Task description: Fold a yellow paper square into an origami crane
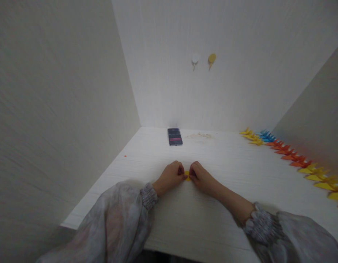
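Note:
A small piece of yellow paper (187,175) lies between my two hands, low over the middle of the white tabletop. My left hand (173,174) pinches its left side with fingers curled in. On the opposite side my right hand (200,177) pinches it too, thumb and fingertips pressed together. Most of the paper is hidden by the fingers, so its folded shape cannot be made out.
Folded paper cranes in yellow (319,174), red (286,151) and blue (266,136) line the table's right side. A dark, blurred-out phone-like rectangle (175,137) lies at the back. Two hooks, white (195,58) and yellow (211,58), are on the back wall. Walls rise left and right.

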### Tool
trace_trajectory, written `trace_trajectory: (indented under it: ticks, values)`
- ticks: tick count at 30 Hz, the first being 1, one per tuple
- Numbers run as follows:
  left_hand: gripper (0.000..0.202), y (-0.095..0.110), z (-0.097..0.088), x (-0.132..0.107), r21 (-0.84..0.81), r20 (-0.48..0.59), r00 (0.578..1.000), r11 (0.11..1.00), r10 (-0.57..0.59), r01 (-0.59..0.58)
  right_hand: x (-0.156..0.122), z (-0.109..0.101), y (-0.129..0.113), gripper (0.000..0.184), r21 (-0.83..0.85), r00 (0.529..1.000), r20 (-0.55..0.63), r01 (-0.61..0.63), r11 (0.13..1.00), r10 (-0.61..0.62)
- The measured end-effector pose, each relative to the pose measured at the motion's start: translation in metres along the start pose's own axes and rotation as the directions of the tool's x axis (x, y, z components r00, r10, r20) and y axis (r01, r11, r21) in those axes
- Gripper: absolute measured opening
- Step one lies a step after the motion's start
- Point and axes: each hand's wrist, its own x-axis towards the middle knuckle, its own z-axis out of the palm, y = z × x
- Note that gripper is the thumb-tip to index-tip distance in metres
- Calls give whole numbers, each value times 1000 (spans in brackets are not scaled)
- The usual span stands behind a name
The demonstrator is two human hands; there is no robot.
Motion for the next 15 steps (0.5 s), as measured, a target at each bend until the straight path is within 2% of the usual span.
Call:
trace_trajectory:
  ticks: [7, 10, 15]
  values:
    - [15, 0, -2, 2, -66, 34, 999, 997, -25, 27, 6, -4, 1, 18, 30, 990, 42, -135, 990, 134]
    - [18, 0, -3, 3, -79, 39, 999, 996, -23, 26, 8, -6, 0, 10, 72, 976, 88, -204, 976, 197]
    - [24, 4, -5, 3, -88, 46, 998, 995, -45, 49, 10, -7, -4, 16, 29, 971, 43, -238, 971, 237]
